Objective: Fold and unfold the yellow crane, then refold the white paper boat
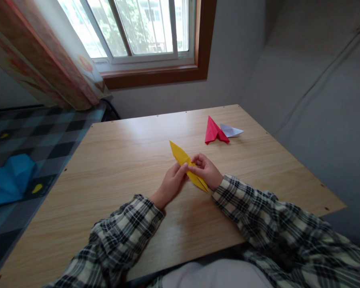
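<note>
Yellow folded paper (177, 151) sits at the centre of the clock, held up over the near-middle part of the wood-grain table (123, 154), one sharp point aimed at about eleven o'clock and the other at about five. The left hand (172, 179) grips it from eight o'clock, thumb pressed on the paper near its middle. The right hand (206, 169) pinches it from three o'clock, fingers curled and thumb laid along the lower half, close to the left thumb. Both wrists come out of black-and-white plaid sleeves (123, 236). From the yellow paper, a red folded paper (212, 131) lies on the table at one o'clock, its tip towards the far edge. A white folded paper (232, 131) lies just beside the red one, at two o'clock; whether the two touch, I cannot tell. Off the table at nine o'clock, a blue paper (13, 176) rests on a checked cloth (60, 130). A curtain (48, 52) hangs at ten o'clock, beside the window (150, 26) at eleven
</note>
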Demonstrator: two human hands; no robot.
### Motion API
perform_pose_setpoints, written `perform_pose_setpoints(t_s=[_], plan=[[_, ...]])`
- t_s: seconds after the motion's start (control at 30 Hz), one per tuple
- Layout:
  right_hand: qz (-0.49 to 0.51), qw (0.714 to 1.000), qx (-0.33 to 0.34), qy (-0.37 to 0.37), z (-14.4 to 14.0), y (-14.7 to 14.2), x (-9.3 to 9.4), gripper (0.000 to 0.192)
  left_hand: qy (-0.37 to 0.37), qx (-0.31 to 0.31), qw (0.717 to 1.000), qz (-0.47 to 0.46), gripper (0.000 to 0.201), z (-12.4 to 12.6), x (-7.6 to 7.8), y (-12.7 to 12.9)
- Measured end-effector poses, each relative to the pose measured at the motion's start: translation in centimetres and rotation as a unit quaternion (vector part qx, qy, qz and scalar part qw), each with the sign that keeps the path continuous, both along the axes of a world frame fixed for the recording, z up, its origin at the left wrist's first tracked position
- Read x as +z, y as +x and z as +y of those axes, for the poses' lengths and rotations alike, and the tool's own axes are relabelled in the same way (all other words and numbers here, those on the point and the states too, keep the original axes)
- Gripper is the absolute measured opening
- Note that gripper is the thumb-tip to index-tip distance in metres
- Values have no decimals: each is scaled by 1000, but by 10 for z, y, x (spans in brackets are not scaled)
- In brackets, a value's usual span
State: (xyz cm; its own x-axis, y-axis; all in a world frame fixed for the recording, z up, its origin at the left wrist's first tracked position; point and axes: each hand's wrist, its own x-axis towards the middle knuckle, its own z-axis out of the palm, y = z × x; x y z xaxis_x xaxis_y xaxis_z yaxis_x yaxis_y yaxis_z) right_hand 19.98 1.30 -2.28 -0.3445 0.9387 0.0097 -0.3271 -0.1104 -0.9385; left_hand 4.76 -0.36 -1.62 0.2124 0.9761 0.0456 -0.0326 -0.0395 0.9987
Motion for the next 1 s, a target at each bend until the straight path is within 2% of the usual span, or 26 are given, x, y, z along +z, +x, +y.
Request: perform_pose_setpoints(t_s=[0.07,0.17,0.37,0.57,0.73,0.83,1.0], plan=[[3,1000,-7,1,0,0,-1,48,33,7,999,42,36,-2,5,0],[1,1000,-2,-9,1,1,-2,59,49,24,997,54,38,-4,8,0],[-36,997,64,-29,2,4,-1,45,44,40,997,50,40,1,0,-3],[-40,993,112,-3,1,7,5,39,-2,-21,1000,-14,40,10,0,-9],[-62,981,185,13,2,12,3,36,-53,-73,996,22,33,14,9,-18],[-73,975,207,21,3,14,3,35,-75,-114,990,47,33,18,7,-23],[-65,973,224,-4,3,17,7,36,-63,-111,991,49,38,26,1,-28]])
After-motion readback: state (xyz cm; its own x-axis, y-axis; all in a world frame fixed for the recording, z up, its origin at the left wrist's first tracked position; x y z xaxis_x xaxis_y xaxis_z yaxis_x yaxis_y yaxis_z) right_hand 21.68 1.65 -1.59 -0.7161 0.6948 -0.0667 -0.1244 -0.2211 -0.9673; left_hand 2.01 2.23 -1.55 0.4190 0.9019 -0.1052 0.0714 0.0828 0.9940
